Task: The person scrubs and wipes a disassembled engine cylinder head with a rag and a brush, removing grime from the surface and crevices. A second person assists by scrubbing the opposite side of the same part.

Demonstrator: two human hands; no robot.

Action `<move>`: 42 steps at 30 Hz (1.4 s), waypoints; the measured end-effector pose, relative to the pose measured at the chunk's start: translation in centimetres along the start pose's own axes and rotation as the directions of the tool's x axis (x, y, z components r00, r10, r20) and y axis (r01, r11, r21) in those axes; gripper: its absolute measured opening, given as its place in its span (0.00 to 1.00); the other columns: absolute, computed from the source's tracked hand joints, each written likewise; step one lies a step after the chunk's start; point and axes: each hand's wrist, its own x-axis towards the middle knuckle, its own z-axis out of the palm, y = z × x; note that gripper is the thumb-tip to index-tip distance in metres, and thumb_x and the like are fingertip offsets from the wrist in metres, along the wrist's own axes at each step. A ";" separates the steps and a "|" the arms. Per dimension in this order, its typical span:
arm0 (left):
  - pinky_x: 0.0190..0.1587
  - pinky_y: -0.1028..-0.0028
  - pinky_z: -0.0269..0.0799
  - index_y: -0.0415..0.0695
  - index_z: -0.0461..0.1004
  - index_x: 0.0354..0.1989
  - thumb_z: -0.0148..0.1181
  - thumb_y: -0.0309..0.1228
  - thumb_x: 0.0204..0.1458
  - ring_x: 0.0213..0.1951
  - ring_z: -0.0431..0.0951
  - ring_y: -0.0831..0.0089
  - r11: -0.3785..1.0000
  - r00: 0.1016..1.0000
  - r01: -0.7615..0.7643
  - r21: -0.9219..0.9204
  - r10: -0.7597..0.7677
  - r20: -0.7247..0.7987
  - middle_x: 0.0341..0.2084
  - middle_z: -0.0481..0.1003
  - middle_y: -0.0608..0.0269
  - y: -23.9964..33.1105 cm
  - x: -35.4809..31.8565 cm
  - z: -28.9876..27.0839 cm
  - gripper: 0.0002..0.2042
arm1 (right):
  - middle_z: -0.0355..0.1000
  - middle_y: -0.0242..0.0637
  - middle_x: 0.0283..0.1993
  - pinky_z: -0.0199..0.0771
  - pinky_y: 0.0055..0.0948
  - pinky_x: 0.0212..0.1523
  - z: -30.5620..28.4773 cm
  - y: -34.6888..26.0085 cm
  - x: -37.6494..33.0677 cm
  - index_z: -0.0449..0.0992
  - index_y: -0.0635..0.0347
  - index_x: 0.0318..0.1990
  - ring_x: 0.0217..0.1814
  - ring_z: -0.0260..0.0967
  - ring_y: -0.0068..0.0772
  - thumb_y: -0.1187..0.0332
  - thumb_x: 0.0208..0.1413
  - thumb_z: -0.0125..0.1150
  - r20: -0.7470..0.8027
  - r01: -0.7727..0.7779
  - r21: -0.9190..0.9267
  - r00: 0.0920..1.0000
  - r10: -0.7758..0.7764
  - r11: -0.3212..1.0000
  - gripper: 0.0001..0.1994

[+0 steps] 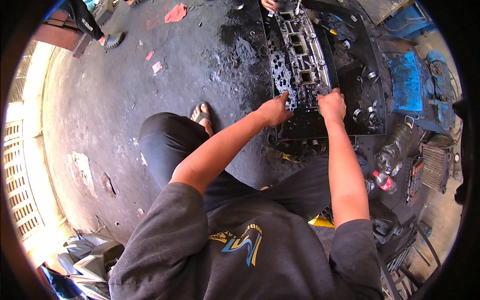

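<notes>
Dark grey cloth of my T-shirt (280,280), with a yellow and blue print on its chest, fills the bottom of the view. Both bare forearms reach up from it to a low black table (305,131). On the table lies a long metal engine part (299,50) with square openings along its middle, its near end just ahead of my hands. My right hand (332,104) is closed around a dark rag (325,89) at that end, on the right. My left hand (274,110) is at the left, forefinger stretched forward and thumb spread wide, with nothing visible between them, beside a pale strip full of holes (281,75); whether the finger touches it, I cannot tell. At the far end shows another person's hand (269,5). Small metal rings (358,115) lie to the right; beyond the table stands a blue machine (407,82), and nearer me lies a red-capped bottle (385,182).
</notes>
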 end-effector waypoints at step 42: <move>0.63 0.67 0.62 0.27 0.27 0.69 0.57 0.47 0.55 0.60 0.69 0.48 0.856 0.974 0.196 -0.478 -0.115 0.194 0.57 0.67 0.31 2.4 5.1 1.9 0.51 | 0.62 0.42 0.64 0.68 0.45 0.57 0.9 -10.1 4.8 0.74 0.48 0.59 0.66 0.58 0.43 0.67 0.52 0.61 0.300 0.731 -0.581 0.601 -0.741 0.357 0.23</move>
